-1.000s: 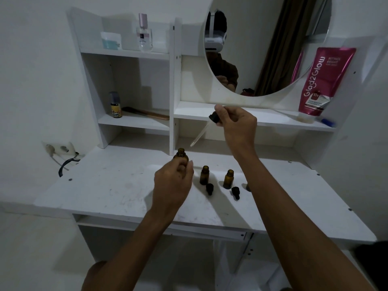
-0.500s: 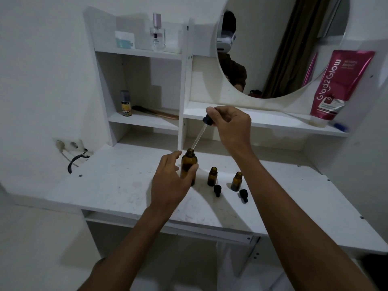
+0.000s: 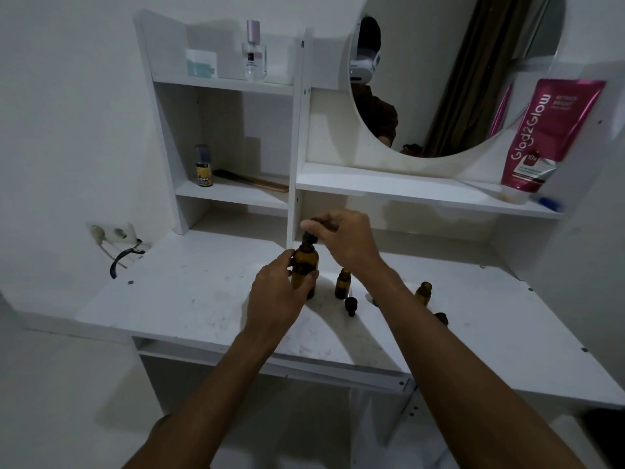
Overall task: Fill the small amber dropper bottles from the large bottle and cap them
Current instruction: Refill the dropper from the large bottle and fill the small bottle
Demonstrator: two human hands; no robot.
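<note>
The large amber bottle (image 3: 305, 267) stands on the white desk (image 3: 203, 299), gripped around its body by my left hand (image 3: 275, 296). My right hand (image 3: 345, 240) pinches the black dropper cap (image 3: 308, 236), which sits at the bottle's neck with its glass pipette down inside. Two small amber bottles stand uncapped to the right: one (image 3: 342, 283) near the large bottle, another (image 3: 423, 292) partly behind my right forearm. A loose black dropper cap (image 3: 350, 305) lies in front of the first small bottle; a second cap (image 3: 441, 318) peeks out beside my forearm.
White shelves rise behind the desk with a perfume bottle (image 3: 254, 52), a small yellow bottle (image 3: 204, 166) and a comb (image 3: 252, 180). A pink tube (image 3: 544, 137) leans at the right under a round mirror (image 3: 449, 72). A wall socket (image 3: 113, 231) with a cable is at the left.
My right hand has lowered the dropper from above the desk into the large bottle's neck. My left hand has stayed on the bottle. The camera has shifted.
</note>
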